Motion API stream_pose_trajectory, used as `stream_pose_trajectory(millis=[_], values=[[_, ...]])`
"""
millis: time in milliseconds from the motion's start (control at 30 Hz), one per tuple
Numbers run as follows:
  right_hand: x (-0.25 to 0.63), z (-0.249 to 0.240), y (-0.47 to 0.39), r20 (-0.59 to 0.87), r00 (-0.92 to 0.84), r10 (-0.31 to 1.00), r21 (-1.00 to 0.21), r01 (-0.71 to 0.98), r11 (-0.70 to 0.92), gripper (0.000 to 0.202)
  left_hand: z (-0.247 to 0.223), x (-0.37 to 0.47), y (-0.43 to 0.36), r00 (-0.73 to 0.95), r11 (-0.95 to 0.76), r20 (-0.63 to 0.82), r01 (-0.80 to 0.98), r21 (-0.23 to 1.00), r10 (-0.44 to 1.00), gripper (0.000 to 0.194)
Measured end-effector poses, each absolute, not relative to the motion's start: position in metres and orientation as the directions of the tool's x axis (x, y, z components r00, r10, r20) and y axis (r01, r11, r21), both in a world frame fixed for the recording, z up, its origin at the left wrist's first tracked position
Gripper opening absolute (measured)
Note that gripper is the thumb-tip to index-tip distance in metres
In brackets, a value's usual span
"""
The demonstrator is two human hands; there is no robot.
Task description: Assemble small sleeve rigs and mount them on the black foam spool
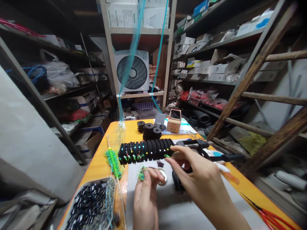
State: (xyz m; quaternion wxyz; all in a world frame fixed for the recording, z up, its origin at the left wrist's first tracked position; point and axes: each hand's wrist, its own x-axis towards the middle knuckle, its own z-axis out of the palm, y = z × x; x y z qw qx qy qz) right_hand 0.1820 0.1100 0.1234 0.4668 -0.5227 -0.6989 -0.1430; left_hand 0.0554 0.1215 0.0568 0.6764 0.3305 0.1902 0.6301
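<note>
A row of black ringed spools (pixel 146 150) with colored beads and green bits lies across the middle, on a black clamp (pixel 192 144). My left hand (pixel 146 195) is below it, thumb and fingertips pinched on a small bundle of green threads (pixel 141 173). At the right end of the row, my right hand (pixel 194 169) has its thumb and index finger close around a small green piece (pixel 167 156); whether they touch it is hard to tell. A small white round dish (pixel 162 175) is partly behind my left fingers.
A tray of dark small parts (pixel 90 201) sits front left, beside a green bristly bundle (pixel 114 163). Black spools (pixel 152 131) and a small cardboard box (pixel 174 123) stand at the back. Red-handled scissors (pixel 266 215) lie front right. Blue strands (pixel 130 60) hang behind.
</note>
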Motion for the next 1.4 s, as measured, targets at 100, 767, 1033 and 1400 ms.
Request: stream_pose_trajectory(millis=[100,767,1033,1400], values=[[0.181,0.120,0.108,0.793,0.024,0.609,-0.332,0.855,0.399,0.011,0.057,0.055,0.121,0.149,-0.001,0.155,-0.717,0.697,0.977,0.032],[0.181,0.141,0.115,0.776,-0.124,0.619,-0.121,0.933,0.339,0.015,0.058,0.055,0.119,0.161,0.005,0.136,-0.664,0.748,0.978,0.034],[0.178,0.154,0.111,0.645,-0.150,0.749,0.010,0.982,0.189,0.006,0.060,0.052,0.119,0.173,-0.005,0.160,-0.663,0.749,0.972,0.035],[0.164,0.127,0.081,0.634,-0.101,0.766,-0.475,0.731,0.490,0.018,0.059,0.053,0.105,0.003,0.036,-0.038,-0.389,0.921,0.999,0.050]])
